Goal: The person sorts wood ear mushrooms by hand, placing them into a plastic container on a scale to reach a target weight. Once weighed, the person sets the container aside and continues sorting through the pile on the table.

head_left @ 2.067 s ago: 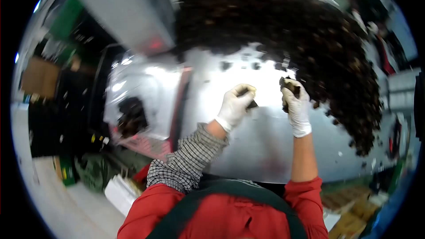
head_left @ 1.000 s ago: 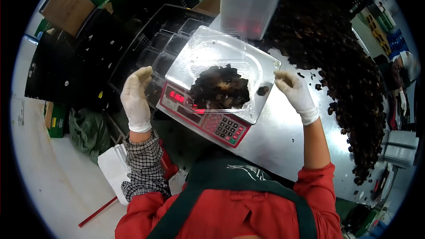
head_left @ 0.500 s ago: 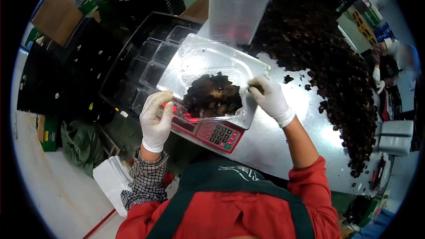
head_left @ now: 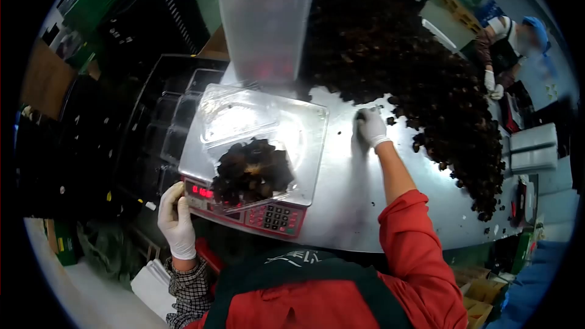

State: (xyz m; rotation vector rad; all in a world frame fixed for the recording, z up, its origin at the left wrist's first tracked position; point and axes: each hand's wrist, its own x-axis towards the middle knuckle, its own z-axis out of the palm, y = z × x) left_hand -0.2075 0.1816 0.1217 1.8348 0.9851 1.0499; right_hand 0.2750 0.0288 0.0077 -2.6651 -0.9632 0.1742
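My left hand [head_left: 177,219], in a white glove, is beside the front left corner of a red digital scale [head_left: 198,192], thumb and fingers apart with nothing between them. On the scale's metal plate [head_left: 311,146] stands a clear plastic tray with its lid [head_left: 237,119] tipped open. A heap of dark, mushroom-like pieces [head_left: 253,170] lies in the tray. My right hand [head_left: 372,127], also gloved, is over the metal table [head_left: 341,189] near the edge of a large pile of the same pieces [head_left: 420,85]. Its fingers are drawn together and blurred; something dark shows at the tips.
A tall translucent container [head_left: 265,18] stands behind the scale. To the left, a black crate [head_left: 146,140] holds several clear trays. White foam boxes [head_left: 533,149] sit at the right. Another person [head_left: 506,49] in a blue cap works beyond the pile.
My right hand has moved from the tray's right side toward the pile. My left hand has shifted from the tray's side to the scale's corner. The whole view has turned rightward.
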